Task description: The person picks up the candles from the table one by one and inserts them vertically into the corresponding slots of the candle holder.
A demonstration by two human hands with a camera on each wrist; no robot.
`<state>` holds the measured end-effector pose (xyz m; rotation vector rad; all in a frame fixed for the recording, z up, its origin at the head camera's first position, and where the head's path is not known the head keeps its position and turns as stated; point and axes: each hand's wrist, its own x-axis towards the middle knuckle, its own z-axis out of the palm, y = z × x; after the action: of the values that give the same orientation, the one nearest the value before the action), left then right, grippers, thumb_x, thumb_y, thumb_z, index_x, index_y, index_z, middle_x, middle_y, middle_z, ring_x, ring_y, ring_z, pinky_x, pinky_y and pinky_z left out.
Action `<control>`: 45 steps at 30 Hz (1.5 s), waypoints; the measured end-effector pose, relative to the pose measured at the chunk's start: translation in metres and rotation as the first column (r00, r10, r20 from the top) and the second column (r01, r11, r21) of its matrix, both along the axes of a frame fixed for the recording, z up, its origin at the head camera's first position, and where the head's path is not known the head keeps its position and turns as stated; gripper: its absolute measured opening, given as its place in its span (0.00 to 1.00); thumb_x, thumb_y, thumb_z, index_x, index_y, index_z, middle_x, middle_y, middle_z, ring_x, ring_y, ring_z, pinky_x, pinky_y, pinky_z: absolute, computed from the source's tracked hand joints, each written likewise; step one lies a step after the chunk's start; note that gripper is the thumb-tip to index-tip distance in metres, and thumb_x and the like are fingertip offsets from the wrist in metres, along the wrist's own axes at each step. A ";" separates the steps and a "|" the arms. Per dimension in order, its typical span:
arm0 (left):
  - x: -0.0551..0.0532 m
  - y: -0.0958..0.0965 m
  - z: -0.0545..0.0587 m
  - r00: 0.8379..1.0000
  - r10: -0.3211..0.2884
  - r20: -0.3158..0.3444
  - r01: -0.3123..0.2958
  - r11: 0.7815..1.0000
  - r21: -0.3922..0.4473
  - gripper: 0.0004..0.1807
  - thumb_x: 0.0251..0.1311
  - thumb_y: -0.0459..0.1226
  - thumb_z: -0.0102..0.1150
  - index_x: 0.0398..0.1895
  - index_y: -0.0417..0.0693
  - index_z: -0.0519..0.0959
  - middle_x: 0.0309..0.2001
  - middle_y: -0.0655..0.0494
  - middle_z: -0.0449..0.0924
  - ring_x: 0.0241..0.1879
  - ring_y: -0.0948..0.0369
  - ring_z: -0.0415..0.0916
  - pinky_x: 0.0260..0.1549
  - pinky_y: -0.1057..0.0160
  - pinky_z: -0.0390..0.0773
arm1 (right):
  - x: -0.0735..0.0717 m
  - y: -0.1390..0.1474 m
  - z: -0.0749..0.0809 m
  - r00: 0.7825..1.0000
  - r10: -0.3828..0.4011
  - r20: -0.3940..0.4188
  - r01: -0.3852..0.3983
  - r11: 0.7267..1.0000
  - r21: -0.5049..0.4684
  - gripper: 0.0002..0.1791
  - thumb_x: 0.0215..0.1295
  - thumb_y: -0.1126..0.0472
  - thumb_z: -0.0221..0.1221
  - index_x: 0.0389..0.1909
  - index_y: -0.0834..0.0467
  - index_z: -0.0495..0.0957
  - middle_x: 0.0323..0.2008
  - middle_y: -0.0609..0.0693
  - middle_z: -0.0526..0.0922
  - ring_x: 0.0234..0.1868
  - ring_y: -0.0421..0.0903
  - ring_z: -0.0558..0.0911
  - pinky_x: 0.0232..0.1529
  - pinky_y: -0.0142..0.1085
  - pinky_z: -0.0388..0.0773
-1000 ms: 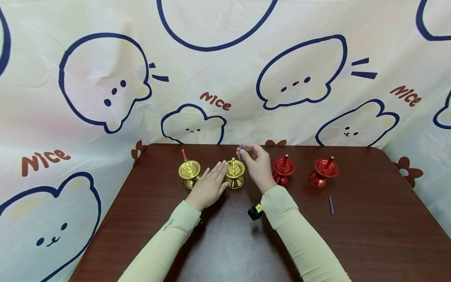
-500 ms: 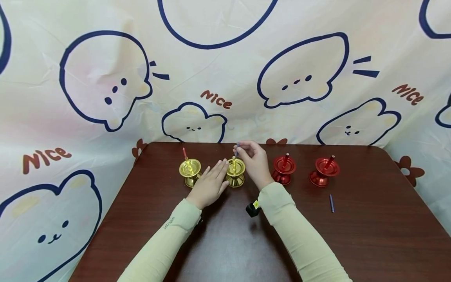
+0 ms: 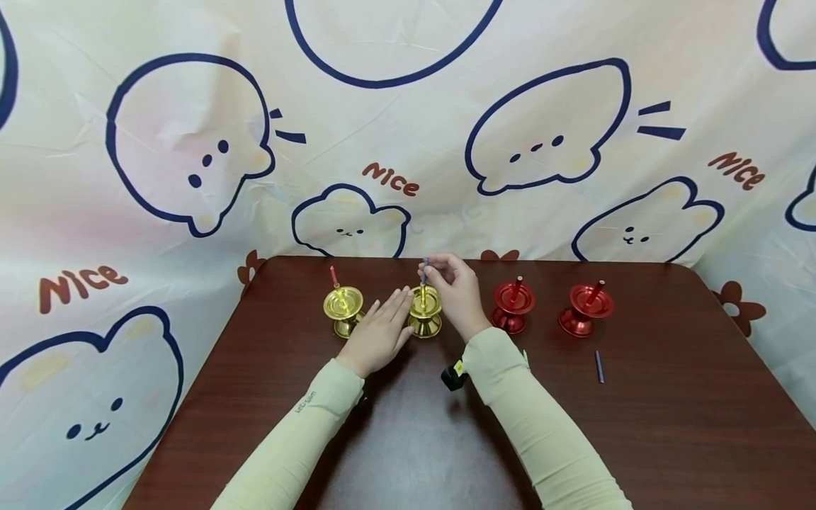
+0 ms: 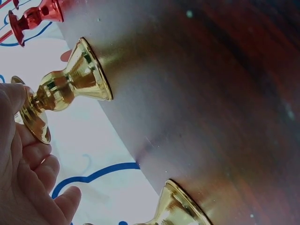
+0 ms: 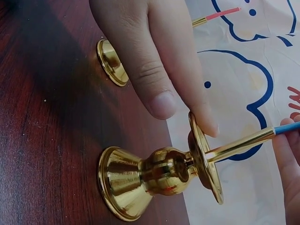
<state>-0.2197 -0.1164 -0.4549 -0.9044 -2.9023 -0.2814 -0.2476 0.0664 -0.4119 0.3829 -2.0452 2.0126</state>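
Between thumb and fingers my right hand (image 3: 460, 296) pinches a thin blue candle (image 5: 287, 127). Its lower end meets the top of the stem on the nearer gold candle holder (image 5: 171, 171); how deep it sits cannot be told. My left hand (image 3: 379, 333) reaches that holder with mostly straight fingers, a fingertip touching the dish rim. The thumb (image 5: 157, 93) is beside the dish. Left of it, partly behind the left hand, stands another gold candle holder (image 3: 343, 304) with a red candle (image 3: 334, 277) upright in its stem.
Two red candle holders (image 3: 513, 301) (image 3: 585, 309) stand to the right on the brown table (image 3: 669, 397). Another blue candle (image 3: 599, 367) lies in front of the farther right one. A printed cloth (image 3: 408, 127) hangs behind the table's back edge.
My right hand has moved slightly left and brought the blue candle from beside the gold holder to over its stem, onto the stem's top. The left hand stays in place.
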 end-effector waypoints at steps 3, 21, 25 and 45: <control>0.000 0.001 0.000 1.000 -0.001 -0.009 0.001 1.000 0.004 0.35 0.79 0.46 0.47 0.81 0.42 0.51 0.80 0.49 0.50 0.79 0.54 0.47 0.73 0.44 0.56 | 0.001 0.001 0.001 1.000 -0.004 -0.007 0.005 0.999 0.031 0.12 0.74 0.67 0.58 0.52 0.69 0.78 0.48 0.63 0.85 0.51 0.53 0.86 0.53 0.37 0.82; 0.000 0.001 0.003 1.000 -0.002 -0.011 0.002 1.000 0.004 0.35 0.79 0.46 0.47 0.81 0.41 0.52 0.79 0.47 0.52 0.79 0.53 0.48 0.73 0.43 0.57 | -0.001 0.002 -0.004 0.997 -0.022 -0.077 0.037 0.980 0.197 0.11 0.74 0.66 0.58 0.51 0.66 0.79 0.45 0.58 0.86 0.50 0.51 0.86 0.53 0.42 0.82; 0.001 0.001 0.003 1.000 0.005 -0.010 -0.004 1.000 0.011 0.35 0.79 0.46 0.48 0.80 0.41 0.53 0.79 0.46 0.53 0.78 0.52 0.49 0.72 0.43 0.58 | -0.002 0.003 -0.004 0.997 -0.001 -0.083 0.017 0.981 0.192 0.11 0.74 0.65 0.58 0.51 0.66 0.79 0.45 0.58 0.86 0.50 0.50 0.86 0.54 0.42 0.81; 0.002 0.000 0.000 1.000 -0.002 -0.008 0.003 1.000 0.025 0.35 0.78 0.45 0.49 0.80 0.40 0.53 0.79 0.46 0.53 0.79 0.53 0.49 0.72 0.42 0.59 | 0.001 0.004 0.000 0.998 -0.002 -0.069 0.015 0.981 0.192 0.09 0.73 0.65 0.60 0.50 0.63 0.81 0.46 0.56 0.87 0.50 0.48 0.86 0.55 0.37 0.81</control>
<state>-0.2179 -0.1162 -0.4549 -0.9034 -2.8836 -0.3123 -0.2464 0.0700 -0.4121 0.4723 -2.2016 1.7753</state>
